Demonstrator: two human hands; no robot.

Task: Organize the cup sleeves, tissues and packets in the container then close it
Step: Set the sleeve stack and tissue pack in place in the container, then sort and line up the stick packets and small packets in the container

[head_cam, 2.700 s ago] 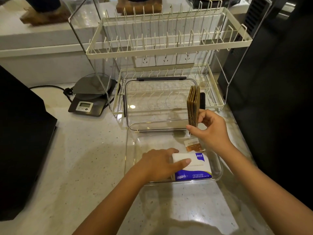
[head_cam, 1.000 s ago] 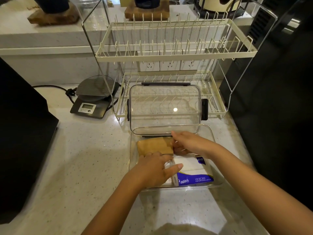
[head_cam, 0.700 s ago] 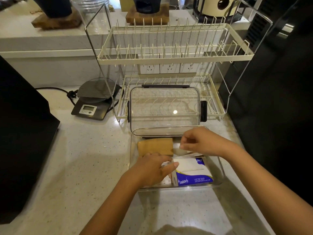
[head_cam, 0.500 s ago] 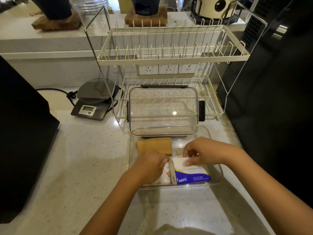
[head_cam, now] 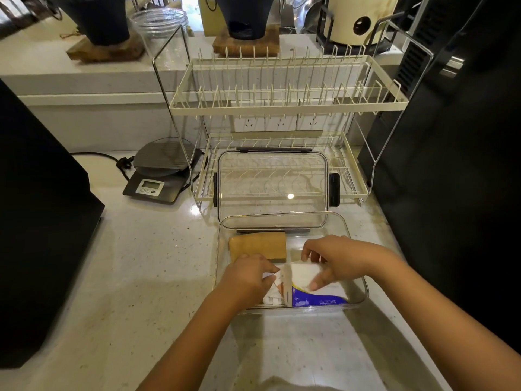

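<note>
A clear plastic container (head_cam: 355,244) stands open on the counter in front of me. A brown stack of cup sleeves (head_cam: 258,245) lies flat in its back left corner. The white and blue tissue pack (head_cam: 320,297) fills the front right, and my right hand (head_cam: 338,256) grips its top edge, thumb across the pack. Small white and orange packets (head_cam: 274,295) sit at the front left, pinched by the fingers of my left hand (head_cam: 244,281). The clear lid (head_cam: 272,187) with dark clips leans upright against the dish rack just behind the container.
A cream two-tier wire dish rack (head_cam: 287,104) stands behind the lid. A digital scale (head_cam: 158,179) with its cable sits at back left. Tall black appliances flank the counter at left (head_cam: 39,221) and right (head_cam: 451,165). Jars and pots line the raised ledge.
My right hand laid the cup sleeves flat in the back left corner, then came down onto the tissue pack. My left hand slid off the tissue pack onto the packets beside it.
</note>
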